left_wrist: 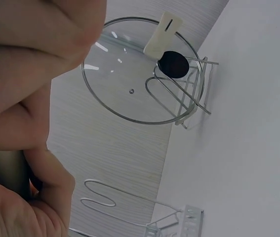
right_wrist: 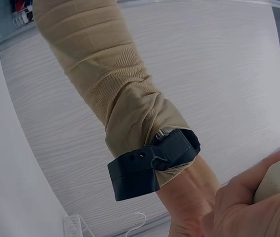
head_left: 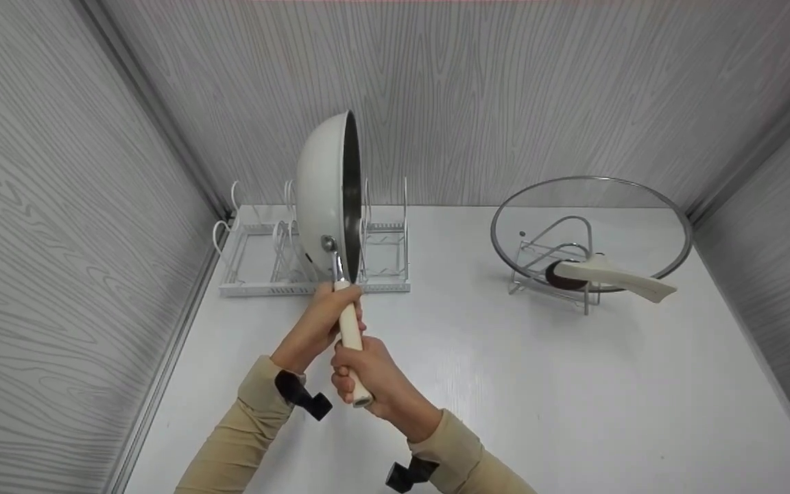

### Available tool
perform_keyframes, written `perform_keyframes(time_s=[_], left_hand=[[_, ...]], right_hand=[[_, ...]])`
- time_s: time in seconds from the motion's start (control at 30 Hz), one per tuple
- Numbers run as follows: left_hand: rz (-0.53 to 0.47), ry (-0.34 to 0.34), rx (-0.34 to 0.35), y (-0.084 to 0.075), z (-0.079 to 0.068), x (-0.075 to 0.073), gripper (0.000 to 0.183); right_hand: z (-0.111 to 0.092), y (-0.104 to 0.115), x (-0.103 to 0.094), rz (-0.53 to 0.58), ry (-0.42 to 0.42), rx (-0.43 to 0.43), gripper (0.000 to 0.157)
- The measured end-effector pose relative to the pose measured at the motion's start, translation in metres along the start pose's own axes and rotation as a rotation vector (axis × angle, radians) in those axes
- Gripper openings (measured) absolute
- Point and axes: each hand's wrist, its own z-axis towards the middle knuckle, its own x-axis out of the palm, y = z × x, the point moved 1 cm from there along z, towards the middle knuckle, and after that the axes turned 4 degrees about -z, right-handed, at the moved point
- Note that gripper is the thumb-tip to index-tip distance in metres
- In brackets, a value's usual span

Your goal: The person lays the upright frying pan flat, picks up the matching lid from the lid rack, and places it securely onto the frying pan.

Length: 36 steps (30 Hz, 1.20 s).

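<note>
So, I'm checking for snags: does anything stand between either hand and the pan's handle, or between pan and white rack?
Nothing visible does. The left hand and right hand grip the handle directly. The pan overlaps the white rack in the head view; whether they touch is unclear. The glass lid stands apart, to the right.

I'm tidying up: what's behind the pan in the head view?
The white rack and wall show on both sides of the pan; the rack's part directly behind it is hidden.

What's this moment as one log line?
left hand, right hand: grip cream handle of round white pan | pan: sideways, contact with white metal rack unclear | round clear glass lid: rests on silver wire stand
</note>
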Motion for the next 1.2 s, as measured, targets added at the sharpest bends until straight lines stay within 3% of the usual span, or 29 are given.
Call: perform_keyframes(time_s=[0.73, 1.2], left_hand=[[0.048, 0.009, 0.046, -0.019, -0.022, 0.012, 0.014], [0.067, 0.028, 0.079, -0.030, -0.035, 0.017, 0.016]], right_hand=[[-0.019, 0.010, 0.011, 0.004, 0.055, -0.035, 0.015], [-0.029, 0.015, 0.017, -0.013, 0.110, -0.063, 0.014]])
